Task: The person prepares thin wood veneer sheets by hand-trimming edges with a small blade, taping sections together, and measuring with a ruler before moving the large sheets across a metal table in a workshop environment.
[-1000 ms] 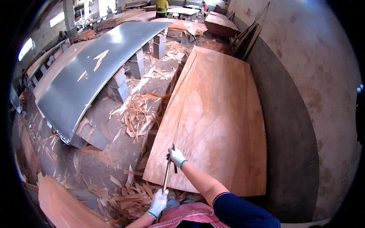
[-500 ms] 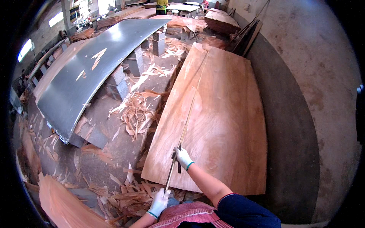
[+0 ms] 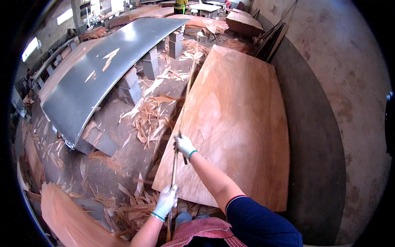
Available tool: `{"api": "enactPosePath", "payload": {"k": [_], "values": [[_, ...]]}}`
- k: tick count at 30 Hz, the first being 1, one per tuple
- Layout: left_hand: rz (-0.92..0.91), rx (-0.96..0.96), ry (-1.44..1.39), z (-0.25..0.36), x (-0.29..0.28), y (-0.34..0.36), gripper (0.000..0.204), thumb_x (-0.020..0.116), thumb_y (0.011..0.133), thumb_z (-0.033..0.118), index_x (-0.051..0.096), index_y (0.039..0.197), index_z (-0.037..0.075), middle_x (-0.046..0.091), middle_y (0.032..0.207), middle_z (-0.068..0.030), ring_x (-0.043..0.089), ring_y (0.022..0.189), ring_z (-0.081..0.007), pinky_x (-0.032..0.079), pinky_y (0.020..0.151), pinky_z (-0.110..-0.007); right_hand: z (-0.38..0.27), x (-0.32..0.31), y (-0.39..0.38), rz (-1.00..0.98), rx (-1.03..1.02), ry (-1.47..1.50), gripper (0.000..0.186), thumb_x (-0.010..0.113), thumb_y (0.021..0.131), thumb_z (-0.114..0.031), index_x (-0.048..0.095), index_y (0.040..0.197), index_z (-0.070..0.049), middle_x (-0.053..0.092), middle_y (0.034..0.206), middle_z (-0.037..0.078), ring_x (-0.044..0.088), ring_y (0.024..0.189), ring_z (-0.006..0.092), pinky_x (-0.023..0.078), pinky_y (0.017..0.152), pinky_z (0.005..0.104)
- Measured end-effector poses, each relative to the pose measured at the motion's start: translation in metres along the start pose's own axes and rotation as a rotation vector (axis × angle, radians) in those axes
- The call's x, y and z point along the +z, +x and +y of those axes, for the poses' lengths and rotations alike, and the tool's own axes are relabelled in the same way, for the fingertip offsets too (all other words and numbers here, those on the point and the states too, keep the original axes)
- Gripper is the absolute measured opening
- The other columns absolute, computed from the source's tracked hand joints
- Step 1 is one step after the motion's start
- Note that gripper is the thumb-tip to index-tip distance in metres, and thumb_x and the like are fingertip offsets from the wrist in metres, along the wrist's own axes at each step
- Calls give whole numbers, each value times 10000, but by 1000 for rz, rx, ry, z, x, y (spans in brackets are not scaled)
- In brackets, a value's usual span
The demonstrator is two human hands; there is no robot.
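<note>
Both my hands, in white gloves with green cuffs, are closed around a long, thin wooden pole (image 3: 175, 166). My left hand (image 3: 166, 201) grips it low, close to my body; my right hand (image 3: 184, 146) has it farther up. A narrow dark piece (image 3: 185, 159) sticks out at the right hand; I cannot tell what it is. The pole runs away from me along the left edge of a stack of large, reddish-brown veneer sheets (image 3: 234, 123), its far end beyond that edge over the scraps. My right forearm reaches across the sheets' near end.
To the left, a long dark glossy panel (image 3: 82, 103) rests on grey blocks (image 3: 131, 91). Torn veneer strips (image 3: 150, 121) litter the floor. A curved veneer piece (image 3: 70, 218) lies at lower left. The wall (image 3: 349, 82) bounds the right side. A person in yellow (image 3: 180, 6) stands far off.
The pole has swung left, from lying over the sheets to their left edge. My right hand has moved left and farther away; my left hand has shifted slightly left and up along with it.
</note>
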State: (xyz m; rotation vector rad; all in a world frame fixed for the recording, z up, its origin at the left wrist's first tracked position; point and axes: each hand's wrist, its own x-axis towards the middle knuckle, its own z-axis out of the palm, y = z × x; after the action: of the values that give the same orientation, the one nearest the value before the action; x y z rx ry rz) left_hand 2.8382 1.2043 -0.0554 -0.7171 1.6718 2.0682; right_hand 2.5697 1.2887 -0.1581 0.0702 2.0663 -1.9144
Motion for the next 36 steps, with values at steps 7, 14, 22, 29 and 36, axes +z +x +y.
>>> {"api": "enactPosePath", "payload": {"k": [7,14,22,29,36], "values": [[109,96,117,-66,-41,-60,238,506,992,289,528,895,72,415,581,42,370,453,-57,338,405,-226,-1,45,-101,-235,116,50,302,549,939,-377,567,928,-75,633,764,48,614,628,167,471,554,311],[203,117,802,-166,-107,-87,329,528,956,335,509,904,11,592,680,-225,611,663,-415,459,574,-479,69,46,-191,-183,244,80,313,505,971,-353,581,976,-49,651,823,65,608,754,149,480,611,315],[-344,-59,693,-219,-151,-42,380,491,975,381,529,978,3,610,747,-233,592,685,-392,462,646,-454,212,24,-216,50,586,-41,331,541,948,-278,575,1072,27,672,859,125,635,716,218,515,624,351],[-204,268,785,-211,-286,-21,392,511,963,384,530,880,1,577,734,-259,557,686,-443,444,650,-479,141,156,-199,124,397,110,273,511,951,-302,573,937,-36,646,817,90,625,649,187,479,563,332],[-249,190,1014,-138,-430,-56,425,476,951,462,552,967,43,636,868,-269,611,817,-467,462,704,-553,171,271,-212,154,475,-62,463,489,963,-395,577,1097,40,641,924,137,596,831,279,473,726,414]]}}
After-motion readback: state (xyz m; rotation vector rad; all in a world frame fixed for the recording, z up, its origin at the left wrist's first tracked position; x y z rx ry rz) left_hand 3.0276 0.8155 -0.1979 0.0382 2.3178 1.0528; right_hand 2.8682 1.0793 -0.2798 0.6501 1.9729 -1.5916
